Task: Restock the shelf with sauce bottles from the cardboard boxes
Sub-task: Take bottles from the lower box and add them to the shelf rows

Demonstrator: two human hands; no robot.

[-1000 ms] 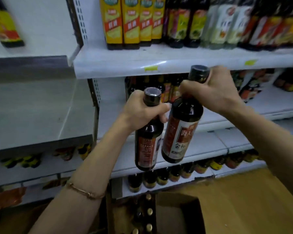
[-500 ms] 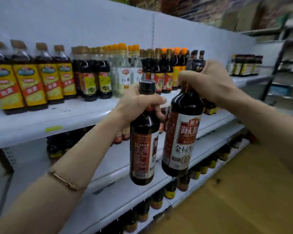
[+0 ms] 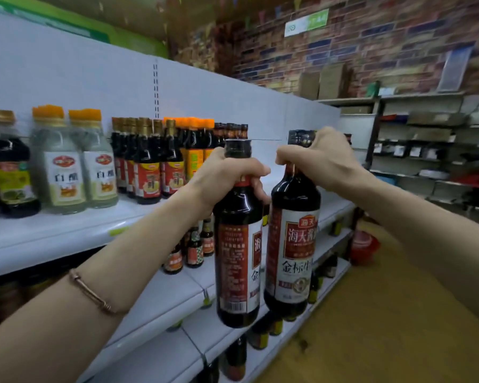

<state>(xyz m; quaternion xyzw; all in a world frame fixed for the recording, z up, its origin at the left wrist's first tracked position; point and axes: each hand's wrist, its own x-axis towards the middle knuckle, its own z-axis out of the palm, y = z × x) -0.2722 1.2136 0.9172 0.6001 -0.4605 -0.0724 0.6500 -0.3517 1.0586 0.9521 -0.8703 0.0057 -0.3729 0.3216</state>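
Our left hand (image 3: 227,175) and right hand (image 3: 320,158) each grip a bottle neck; mid-frame, the left bottle (image 3: 238,258) and right bottle (image 3: 292,250) could knock together.

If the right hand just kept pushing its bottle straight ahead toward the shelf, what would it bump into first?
Probably nothing soon. The right hand grips its bottle by the neck, and the top shelf stretch beyond looks bare up to the white back panel. Depth is hard to judge here.

A multicoloured brick wall (image 3: 385,51) fills the upper right of the frame, cardboard boxes (image 3: 324,81) stacked against it. Grey metal racks (image 3: 426,150) stand at right; yellowish wooden floor (image 3: 385,327) spreads lower right.
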